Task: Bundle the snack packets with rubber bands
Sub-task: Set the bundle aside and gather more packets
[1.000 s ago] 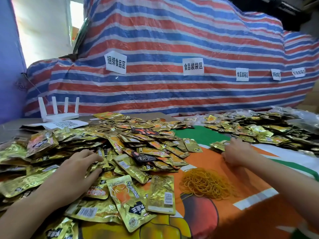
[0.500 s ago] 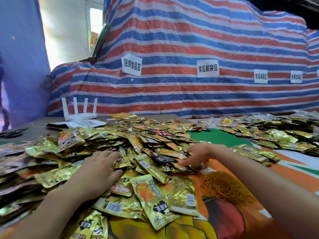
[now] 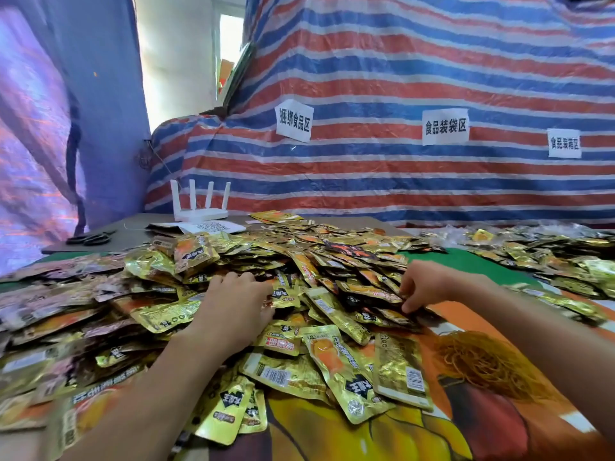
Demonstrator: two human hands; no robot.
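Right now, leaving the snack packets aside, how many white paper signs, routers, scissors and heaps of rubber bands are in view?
white paper signs: 3
router: 1
scissors: 1
heap of rubber bands: 1
Total: 6

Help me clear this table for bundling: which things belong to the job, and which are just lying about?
Job: snack packets, rubber bands, left hand and right hand, both on the packets.
Lying about: white router, scissors, QR-code sheet, paper signs on the tarp.
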